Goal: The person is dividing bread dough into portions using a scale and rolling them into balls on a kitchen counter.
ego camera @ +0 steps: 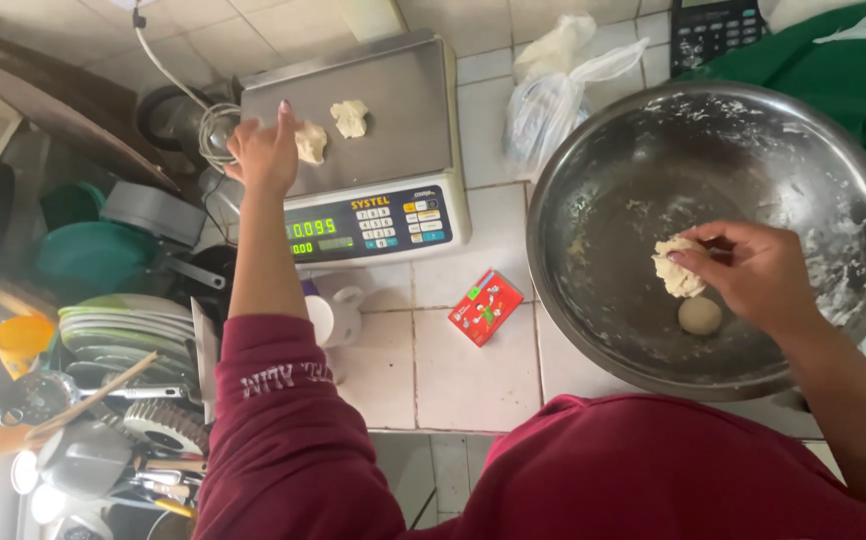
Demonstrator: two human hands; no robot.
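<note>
Now: left hand (pixel 265 152), fingers loose, touches a dough lump (pixel 311 142) on the scale (pixel 393 110); right hand (pixel 753 272) pinches dough (pixel 675 270) in the bowl (pixel 593 200).

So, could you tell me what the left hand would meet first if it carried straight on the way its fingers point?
The left hand already touches one dough piece on the scale's steel platform. Going straight on, it would probably pass beside the second dough piece, then cross bare platform.
</note>
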